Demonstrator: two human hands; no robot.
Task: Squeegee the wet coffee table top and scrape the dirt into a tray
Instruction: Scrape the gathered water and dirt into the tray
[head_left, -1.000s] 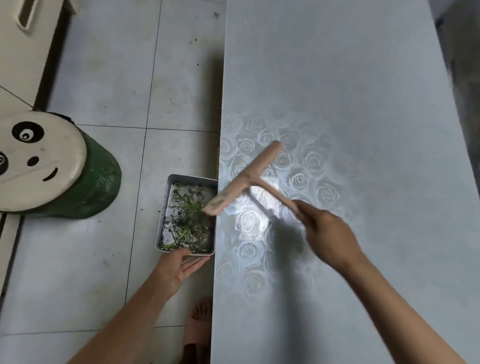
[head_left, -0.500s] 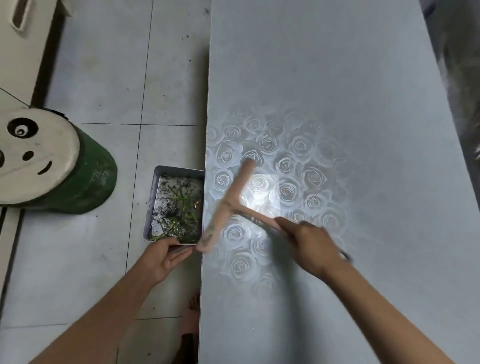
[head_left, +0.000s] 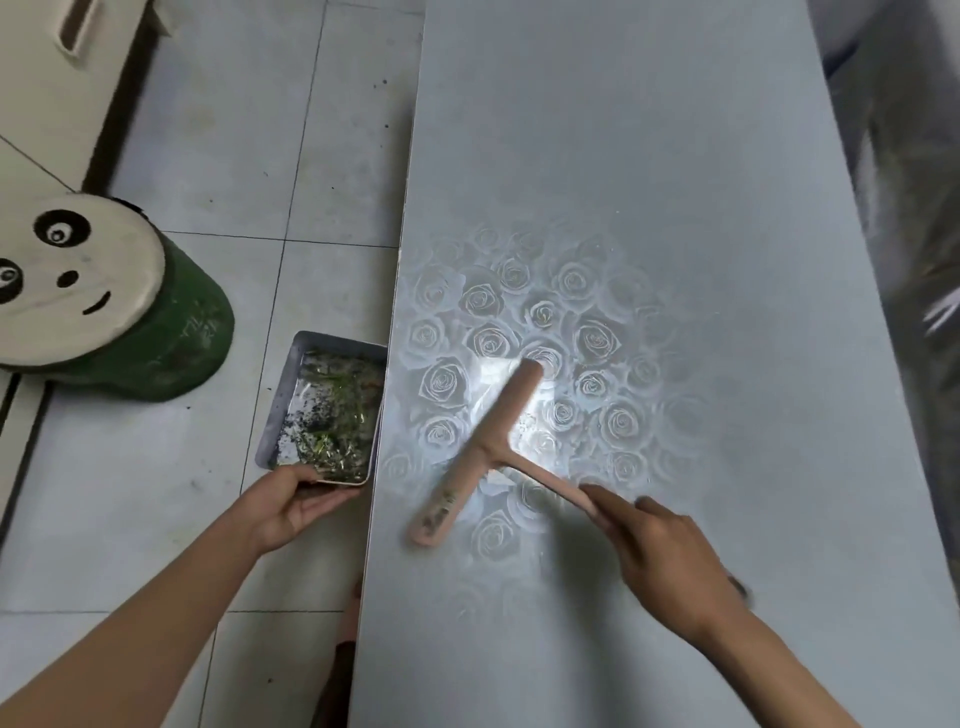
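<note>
right hand (head_left: 670, 561): fingers curled round the handle of the pink squeegee (head_left: 488, 447), forefinger laid along it.
left hand (head_left: 291, 504): grips the near rim of the metal tray (head_left: 283, 400), thumb on top, fingers beneath.
squeegee: blade lies slantwise on the worktop (head_left: 623, 156), a little in from its left edge; dark specks cling to its near end.
tray: just beside the worktop's left edge and lower, over the floor tiles.
done: green scraps and dark grit (head_left: 337, 415) already lie in the tray, so much of the dirt looks cleared.
left: likely scraping the blade's specks into the tray; the rose-patterned patch glares wet; the far worktop's state i cannot tell.
</note>
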